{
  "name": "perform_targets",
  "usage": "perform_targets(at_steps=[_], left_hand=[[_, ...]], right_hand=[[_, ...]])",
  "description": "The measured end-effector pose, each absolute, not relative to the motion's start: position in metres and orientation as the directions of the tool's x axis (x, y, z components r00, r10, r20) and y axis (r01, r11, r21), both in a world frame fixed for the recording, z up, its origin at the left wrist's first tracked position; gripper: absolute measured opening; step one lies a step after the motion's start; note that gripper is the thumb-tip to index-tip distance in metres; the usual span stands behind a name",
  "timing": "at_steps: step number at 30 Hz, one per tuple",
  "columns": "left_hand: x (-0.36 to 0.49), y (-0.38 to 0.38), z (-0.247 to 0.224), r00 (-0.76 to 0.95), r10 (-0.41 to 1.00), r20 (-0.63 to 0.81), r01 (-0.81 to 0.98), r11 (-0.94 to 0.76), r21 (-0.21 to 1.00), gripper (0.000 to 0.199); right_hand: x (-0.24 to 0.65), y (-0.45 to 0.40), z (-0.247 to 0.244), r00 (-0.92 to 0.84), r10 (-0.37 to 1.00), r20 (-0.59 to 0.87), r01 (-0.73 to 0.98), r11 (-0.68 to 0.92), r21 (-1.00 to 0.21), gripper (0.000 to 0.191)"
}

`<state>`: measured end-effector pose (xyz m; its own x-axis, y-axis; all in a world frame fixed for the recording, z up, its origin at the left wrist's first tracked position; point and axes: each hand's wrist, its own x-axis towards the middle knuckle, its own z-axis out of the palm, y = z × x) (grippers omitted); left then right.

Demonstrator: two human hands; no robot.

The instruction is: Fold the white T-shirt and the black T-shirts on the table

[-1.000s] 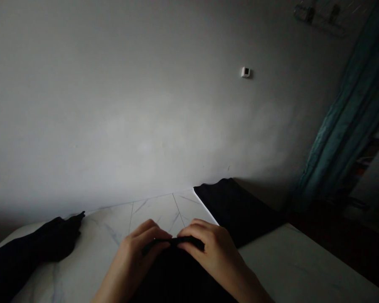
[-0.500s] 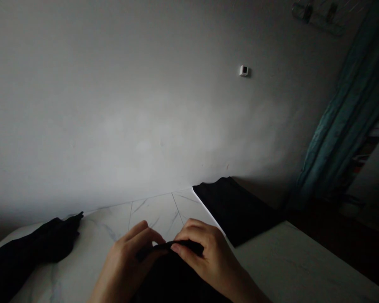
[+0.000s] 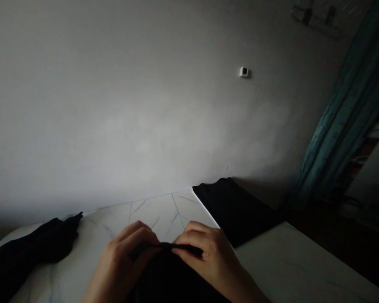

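A piece of black cloth hangs from both hands at the bottom middle, its top edge stretched between them. My left hand pinches that edge between thumb and fingers. Close beside it, my right hand grips the same edge, thumb below and fingers on top. The lower part of the cloth runs out of view, and it is too dark to tell what kind of garment or fabric piece it is.
Under the hands is a white marble-patterned table against a pale wall. Crumpled black cloth lies at left; a flat black cloth lies at back right. A teal curtain hangs at right. A small white device is on the wall.
My left hand has shifted slightly left along the cloth's edge, and its fingers have closed down onto it. My right hand stays almost in place.
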<state>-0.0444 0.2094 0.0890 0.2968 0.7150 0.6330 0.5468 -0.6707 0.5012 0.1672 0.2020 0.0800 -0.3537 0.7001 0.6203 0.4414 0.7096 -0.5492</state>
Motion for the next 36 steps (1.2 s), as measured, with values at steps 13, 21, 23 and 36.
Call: perform_targets(at_steps=[13,21,23,36], left_hand=[[-0.051,0.211,0.099,0.410,0.805,0.429,0.564,-0.593,0.575,0.012],[-0.039,0.190,0.155,0.408,0.707,0.578,0.692,-0.652,0.310,0.015],[-0.037,0.188,0.163,0.378,0.718,0.585,0.704,-0.633,0.322,0.016],[-0.126,0.197,0.204,0.196,0.714,0.672,0.822,-0.494,0.285,0.026]], right_hand=[[0.172,0.197,0.085,-0.385,0.639,0.666,0.511,0.748,-0.423,0.011],[0.171,0.197,0.120,-0.442,0.577,0.687,0.554,0.778,-0.297,0.009],[0.173,0.200,0.132,-0.453,0.566,0.689,0.537,0.790,-0.296,0.009],[0.246,0.219,0.159,-0.355,0.489,0.797,0.558,0.795,-0.239,0.031]])
